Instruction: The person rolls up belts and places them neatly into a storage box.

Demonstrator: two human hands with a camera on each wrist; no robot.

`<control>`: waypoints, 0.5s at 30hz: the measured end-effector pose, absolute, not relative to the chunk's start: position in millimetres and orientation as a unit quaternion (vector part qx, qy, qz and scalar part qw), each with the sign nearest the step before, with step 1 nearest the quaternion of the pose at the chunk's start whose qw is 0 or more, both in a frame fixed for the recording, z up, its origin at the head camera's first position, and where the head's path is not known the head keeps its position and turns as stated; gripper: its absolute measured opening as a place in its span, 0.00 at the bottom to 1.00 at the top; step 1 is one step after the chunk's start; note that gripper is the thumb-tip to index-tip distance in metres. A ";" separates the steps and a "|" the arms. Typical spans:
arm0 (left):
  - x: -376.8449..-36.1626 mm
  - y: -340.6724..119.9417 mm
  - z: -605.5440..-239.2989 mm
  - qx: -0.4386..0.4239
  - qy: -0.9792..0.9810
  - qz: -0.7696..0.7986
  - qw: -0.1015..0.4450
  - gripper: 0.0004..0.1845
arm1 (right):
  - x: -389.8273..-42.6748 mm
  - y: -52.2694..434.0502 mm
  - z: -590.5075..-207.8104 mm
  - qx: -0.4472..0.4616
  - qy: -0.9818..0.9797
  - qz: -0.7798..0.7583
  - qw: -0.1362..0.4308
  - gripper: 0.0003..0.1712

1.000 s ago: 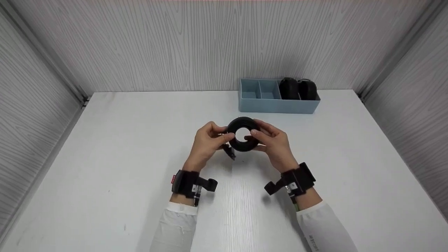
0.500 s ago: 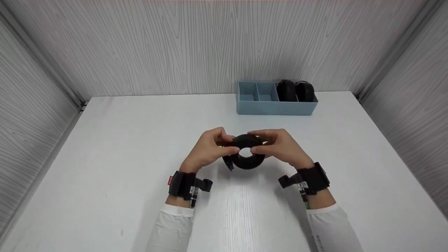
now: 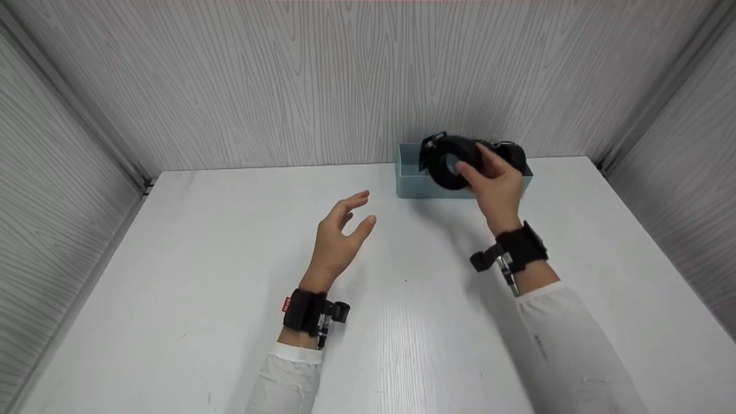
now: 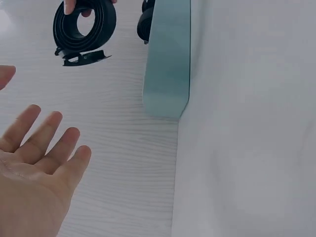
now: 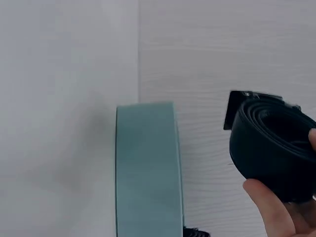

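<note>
My right hand pinches a black belt rolled into a coil, thumb on the near side. It holds the coil in the air in front of and over the blue divided box, partly hiding it. In the right wrist view the belt's wound layers show, with the metal buckle sticking out to the left. My left hand is held over the table, fingers apart and bent a little, touching nothing. In the left wrist view its palm and fingers are bare.
More rolled black belts sit in the right part of the box, partly behind my right hand. The box stands on the white table close to the wood-grain back wall. Side panels flank the table.
Both hands held the coiled belt over the middle of the table. The left hand has let go, and the right hand has carried the belt away and to the right, up to the box.
</note>
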State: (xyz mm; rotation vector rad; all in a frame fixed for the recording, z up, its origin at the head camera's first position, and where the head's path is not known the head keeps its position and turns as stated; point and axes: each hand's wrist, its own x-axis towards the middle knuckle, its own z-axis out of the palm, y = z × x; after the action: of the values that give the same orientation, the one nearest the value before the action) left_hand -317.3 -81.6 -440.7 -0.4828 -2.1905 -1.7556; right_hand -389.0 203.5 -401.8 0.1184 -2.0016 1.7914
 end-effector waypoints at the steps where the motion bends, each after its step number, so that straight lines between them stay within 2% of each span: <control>1: -317.8 -81.6 -442.0 -0.163 -0.764 -0.607 0.149 0.20 | -400.5 206.2 -398.7 0.029 -0.739 0.629 0.239 0.29; 5: -317.8 -81.7 -445.2 -0.153 -0.765 -0.606 0.154 0.18 | -440.4 212.2 -393.5 -0.024 -0.800 0.537 0.268 0.28; 9: -315.1 -82.4 -446.0 -0.147 -0.769 -0.603 0.156 0.17 | -465.3 208.0 -398.2 -0.055 -0.848 0.464 0.251 0.29; 15: -314.3 -83.3 -444.5 -0.142 -0.770 -0.602 0.160 0.17 | -481.6 187.9 -413.3 -0.071 -0.897 0.372 0.226 0.29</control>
State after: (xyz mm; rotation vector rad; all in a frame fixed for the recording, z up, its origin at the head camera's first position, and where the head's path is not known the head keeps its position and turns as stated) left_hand -314.3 -83.3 -444.5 -0.4052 -2.1993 -1.7188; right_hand -481.6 187.9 -413.3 -0.1948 -2.4738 1.0265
